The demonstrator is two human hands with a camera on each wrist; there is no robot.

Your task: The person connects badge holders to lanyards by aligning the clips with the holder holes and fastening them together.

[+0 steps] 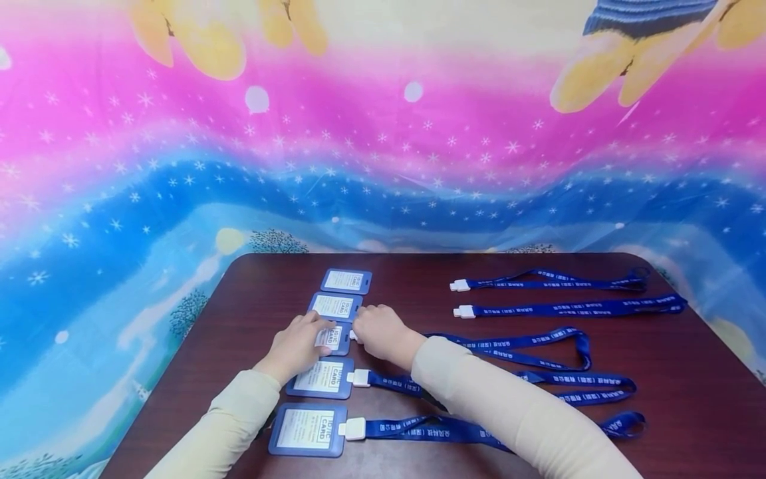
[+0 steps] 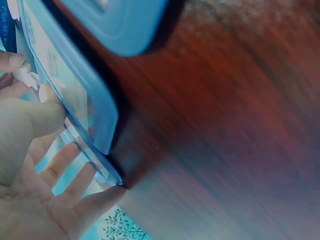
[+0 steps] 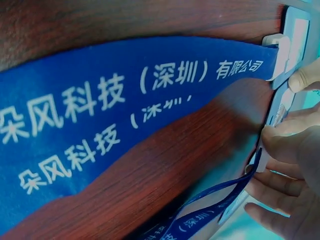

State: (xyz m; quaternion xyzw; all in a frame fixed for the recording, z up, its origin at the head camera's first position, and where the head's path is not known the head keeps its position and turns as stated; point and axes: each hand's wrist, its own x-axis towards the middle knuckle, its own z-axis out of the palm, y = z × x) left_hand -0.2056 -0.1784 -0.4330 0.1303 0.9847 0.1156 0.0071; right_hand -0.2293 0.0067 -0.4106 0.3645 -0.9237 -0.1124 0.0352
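A blue-framed ID card holder (image 1: 342,338), the middle one of a column, is under my left hand (image 1: 296,347). In the left wrist view, the left thumb (image 2: 42,115) grips that holder's edge, with the other fingers spread along its far side. My right hand (image 1: 385,334) pinches a white plastic clip (image 3: 262,161) right at the holder's slotted end. From this clip a blue printed lanyard (image 1: 497,344) trails right across the table, partly hidden by the right forearm. The right wrist view shows thumb and fingers closed around the clip.
Nearer me, two card holders (image 1: 305,449) have white clips (image 1: 356,429) and lanyards at their slotted ends. Two more holders (image 1: 346,281) lie farther back; two lanyards (image 1: 574,309) lie apart at the right. The dark wooden table (image 1: 688,386) meets a patterned cloth (image 1: 383,179) behind.
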